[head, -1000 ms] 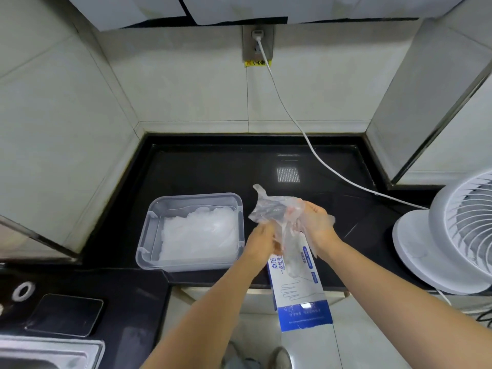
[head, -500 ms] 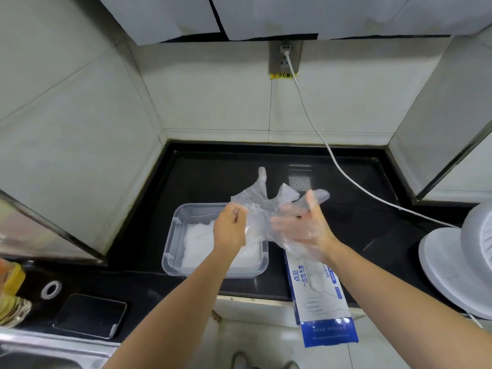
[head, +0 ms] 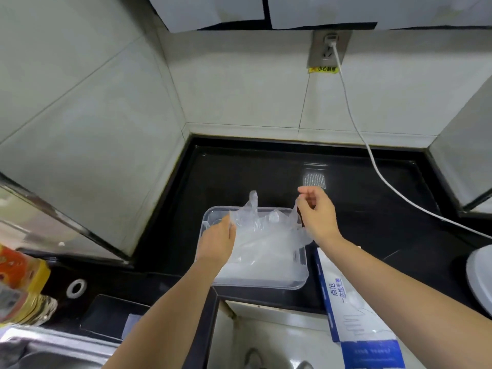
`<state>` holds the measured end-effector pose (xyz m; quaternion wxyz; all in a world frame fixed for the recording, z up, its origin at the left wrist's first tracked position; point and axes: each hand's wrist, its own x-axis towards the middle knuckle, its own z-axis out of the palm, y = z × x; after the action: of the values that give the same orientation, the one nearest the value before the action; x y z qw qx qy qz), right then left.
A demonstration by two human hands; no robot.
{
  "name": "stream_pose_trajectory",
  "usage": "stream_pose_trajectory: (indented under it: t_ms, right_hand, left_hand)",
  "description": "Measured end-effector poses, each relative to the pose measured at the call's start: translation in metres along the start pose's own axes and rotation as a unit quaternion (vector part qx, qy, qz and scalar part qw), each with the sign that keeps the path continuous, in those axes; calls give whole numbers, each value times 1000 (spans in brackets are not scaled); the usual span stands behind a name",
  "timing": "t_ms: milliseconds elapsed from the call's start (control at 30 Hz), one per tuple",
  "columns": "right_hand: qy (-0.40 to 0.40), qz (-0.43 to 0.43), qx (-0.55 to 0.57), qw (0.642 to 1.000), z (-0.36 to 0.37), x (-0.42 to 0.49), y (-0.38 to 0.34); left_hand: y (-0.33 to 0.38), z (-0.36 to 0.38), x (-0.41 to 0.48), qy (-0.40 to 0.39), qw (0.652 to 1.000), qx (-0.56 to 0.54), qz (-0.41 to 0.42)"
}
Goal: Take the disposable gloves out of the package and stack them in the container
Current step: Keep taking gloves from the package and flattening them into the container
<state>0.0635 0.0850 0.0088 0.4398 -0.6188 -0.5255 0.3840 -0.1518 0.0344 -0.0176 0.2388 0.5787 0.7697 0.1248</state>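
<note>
1. Package (head: 346, 296): on your right, just beside the container, its blue end hanging past the bench's near edge.
2. Container (head: 266, 285): clear, on the bench (head: 266, 177) close to the front edge. A white pile (head: 266, 271) of gloves lies inside.
3. Your left hand (head: 217, 243) grips the glove's left edge over the container's left side.
4. Your right hand (head: 318, 217) pinches the glove's right edge, thumb against fingertips, above the container's far right corner.
5. Glove (head: 266, 230): clear, spread between both hands over the pile, one finger sticking up at the far side. Contact with the pile: cannot tell.
6. Cable (head: 372, 155): white, running from the wall socket (head: 330, 47) down across the bench to the right.
</note>
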Motion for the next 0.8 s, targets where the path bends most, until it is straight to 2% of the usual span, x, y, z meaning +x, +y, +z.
stream_pose_trajectory:
  t_ms: [67, 133, 200, 233, 300, 367, 433, 500, 567, 633, 700, 733, 800]
  right_hand:
    - [-28, -111, -15, 993, 13, -1, -12]
    - [-137, -146, -38, 979, 31, -5, -17]
    - [-287, -81, -107, 948, 51, -9, -14]
    - [-353, -32, -171, 919, 59, -10, -9]
    - [-416, 37, -322, 850, 72, -12, 7]
    - [-424, 62, -413, 803, 79, -14, 23]
    - [-427, 75, -438, 787, 82, -16, 35]
    - [-435, 87, -433, 785, 85, -16, 41]
    - [-432, 99, -420, 791, 90, -17, 44]
    - [-428, 107, -411, 798, 93, -18, 47]
    - [-431, 114, -399, 801, 94, -19, 52]
    - [-433, 118, -395, 802, 94, -19, 54]
    - [-433, 120, -403, 797, 92, -19, 56]
  left_hand:
    - [-5, 2, 10, 2, 997, 64, 45]
    - [-5, 2, 16, -9, 989, 135, 66]
    - [-6, 4, 20, -30, 975, 204, 86]
    - [-6, 6, 21, -31, 965, 241, 97]
    - [-9, 11, 24, -52, 952, 286, 97]
    - [-13, 17, 28, -75, 944, 308, 89]
    - [-12, 24, 31, -74, 948, 299, 78]
    - [-6, 26, 29, -18, 947, 306, 99]
    - [1, 27, 26, 38, 935, 313, 164]
    - [5, 35, 27, 59, 938, 261, 222]
    - [9, 40, 28, 11, 959, 206, 194]
    - [9, 46, 30, -37, 970, 189, 147]
    - [-2, 61, 35, -150, 969, 189, 47]
